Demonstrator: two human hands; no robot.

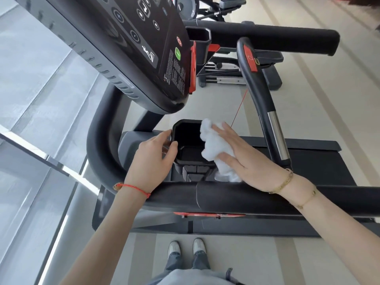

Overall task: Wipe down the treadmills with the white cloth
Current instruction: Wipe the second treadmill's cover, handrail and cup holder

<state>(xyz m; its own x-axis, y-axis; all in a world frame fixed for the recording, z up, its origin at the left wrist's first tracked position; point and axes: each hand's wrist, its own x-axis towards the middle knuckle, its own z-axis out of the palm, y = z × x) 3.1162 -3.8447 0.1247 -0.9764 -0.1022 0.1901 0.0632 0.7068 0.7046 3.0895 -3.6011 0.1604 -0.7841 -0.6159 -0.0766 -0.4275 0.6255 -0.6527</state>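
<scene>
At the treadmill (267, 198) cupholder (188, 145), right hand (246, 161) flat on white cloth (213, 145), left hand (156, 153) fingers gripping rim

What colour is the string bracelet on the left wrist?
Red, with a small tan tag; the bracelet shows clearly on the left wrist in the head view.

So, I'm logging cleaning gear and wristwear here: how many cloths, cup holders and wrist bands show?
white cloth: 1
black cup holders: 2
red cord bracelet: 1
gold bracelets: 2
Total: 6
</scene>
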